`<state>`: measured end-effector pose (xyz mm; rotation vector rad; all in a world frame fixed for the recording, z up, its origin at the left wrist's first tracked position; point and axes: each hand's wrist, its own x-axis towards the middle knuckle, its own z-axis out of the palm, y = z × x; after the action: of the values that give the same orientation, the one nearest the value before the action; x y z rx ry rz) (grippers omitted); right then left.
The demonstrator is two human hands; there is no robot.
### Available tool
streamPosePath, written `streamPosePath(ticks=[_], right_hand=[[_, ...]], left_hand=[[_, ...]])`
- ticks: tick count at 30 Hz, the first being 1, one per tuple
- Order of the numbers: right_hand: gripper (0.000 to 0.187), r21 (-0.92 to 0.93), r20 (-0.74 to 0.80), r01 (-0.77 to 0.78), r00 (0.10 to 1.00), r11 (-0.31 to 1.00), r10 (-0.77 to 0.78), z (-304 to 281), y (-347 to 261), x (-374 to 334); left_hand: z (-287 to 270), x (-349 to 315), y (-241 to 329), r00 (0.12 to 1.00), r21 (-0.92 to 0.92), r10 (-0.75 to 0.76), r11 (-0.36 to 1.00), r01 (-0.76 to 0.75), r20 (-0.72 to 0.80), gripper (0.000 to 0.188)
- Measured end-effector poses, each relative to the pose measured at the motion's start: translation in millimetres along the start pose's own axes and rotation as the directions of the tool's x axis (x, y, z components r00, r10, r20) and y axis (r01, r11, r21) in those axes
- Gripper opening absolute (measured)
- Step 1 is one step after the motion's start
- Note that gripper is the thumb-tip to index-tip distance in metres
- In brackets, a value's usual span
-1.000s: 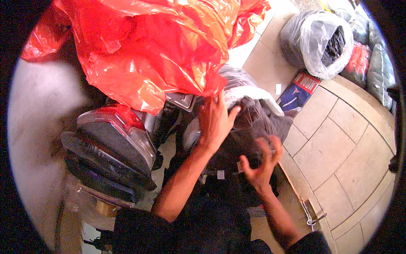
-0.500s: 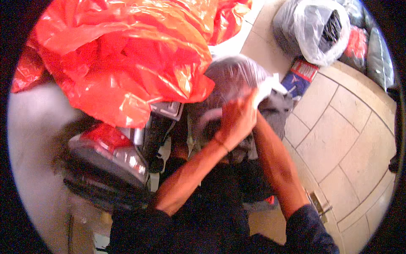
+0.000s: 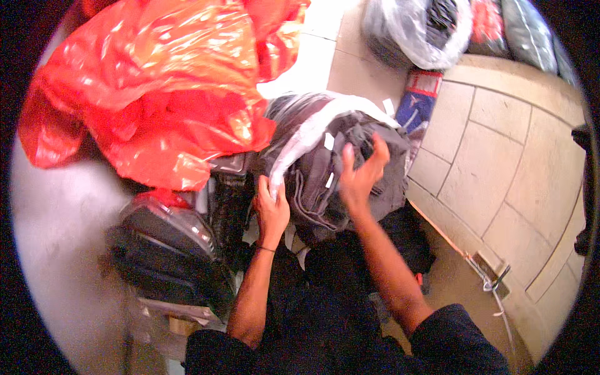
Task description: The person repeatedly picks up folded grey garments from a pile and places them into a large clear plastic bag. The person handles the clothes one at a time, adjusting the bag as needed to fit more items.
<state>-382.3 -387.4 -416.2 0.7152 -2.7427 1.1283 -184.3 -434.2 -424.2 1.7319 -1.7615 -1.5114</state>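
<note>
A clear plastic bag point(image 3: 312, 115) lies open in front of me with a bundle of dark grey garments point(image 3: 331, 181) showing out of it. My left hand point(image 3: 272, 209) grips the bag's edge at the lower left of the bundle. Over the top of the grey garments my right hand point(image 3: 359, 175) is curled, its fingers pressing into the cloth. Small white tags hang off the clothes.
A big orange plastic bag point(image 3: 162, 94) fills the upper left. Below it lies a stack of dark packed garments in clear wrap point(image 3: 169, 250). More filled bags point(image 3: 419, 28) stand at the top right on the tiled floor point(image 3: 500, 162). A blue packet point(image 3: 415, 106) lies beside the bundle.
Both hands were together at the top of the bag; now they are apart, the left holding the bag's edge, the right on the uncovered grey garments.
</note>
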Motion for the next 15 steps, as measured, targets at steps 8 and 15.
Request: streamPosePath(ticks=[8, 15], right_hand=[[0.054, -0.210, 0.472, 0.080, 0.881, 0.975, 0.029, 21.0, 27.0, -64.3], [0.050, 0.027, 0.495, -0.088, 0.867, 0.996, 0.063, -188.0, 37.9, -102.1]], left_hand=[[13.1, -6.1, 18.0, 0.980, 0.143, 0.095, 0.982, -0.121, 0.174, 0.031], [8.3, -54.0, -34.3, 0.928, 0.099, -0.349, 0.936, 0.338, 0.133, 0.068]])
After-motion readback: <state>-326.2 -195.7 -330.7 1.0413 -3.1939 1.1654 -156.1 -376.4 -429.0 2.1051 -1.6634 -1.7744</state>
